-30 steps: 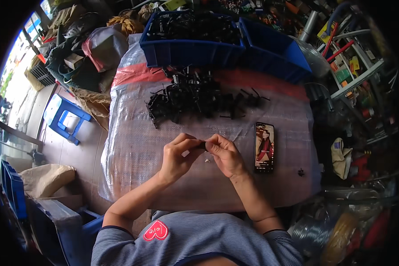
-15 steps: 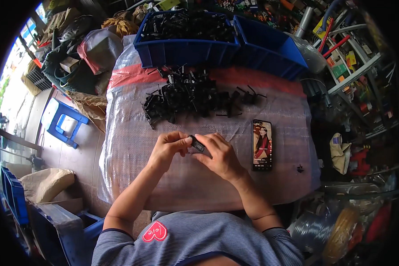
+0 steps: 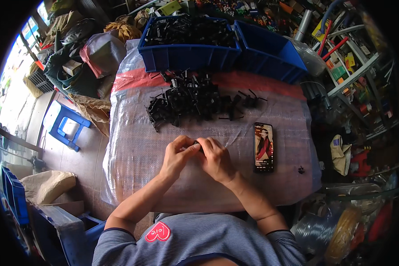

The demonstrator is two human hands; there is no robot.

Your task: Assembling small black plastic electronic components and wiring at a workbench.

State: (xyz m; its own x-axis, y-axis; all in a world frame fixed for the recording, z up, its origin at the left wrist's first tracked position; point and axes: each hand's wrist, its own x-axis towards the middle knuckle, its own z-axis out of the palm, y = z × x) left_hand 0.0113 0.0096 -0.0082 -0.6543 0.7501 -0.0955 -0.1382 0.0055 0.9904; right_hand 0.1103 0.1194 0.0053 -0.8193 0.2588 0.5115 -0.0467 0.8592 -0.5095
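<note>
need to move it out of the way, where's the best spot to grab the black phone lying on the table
Take the flat black smartphone by its two long edges, coming straight down from above. It lies screen-up with its long axis pointing away from the person, with bare plastic-wrapped table on both sides and the right hand just beside it.

We see a desk [image 3: 137,155] wrapped in clear woven plastic sheeting, with a red band running along its far edge. Near the right edge lies a smartphone [image 3: 263,147], face up with its screen lit. A single small black clip [image 3: 301,169] sits alone just beyond it, close to the right edge. At the far edge stand two blue plastic bins: the left bin [image 3: 188,55] is filled with black parts, and the right bin [image 3: 270,53] sits touching it at an angle. Left of the desk, on the floor, we find a blue plastic stool [image 3: 66,126] and a tan sack [image 3: 46,186].
</note>
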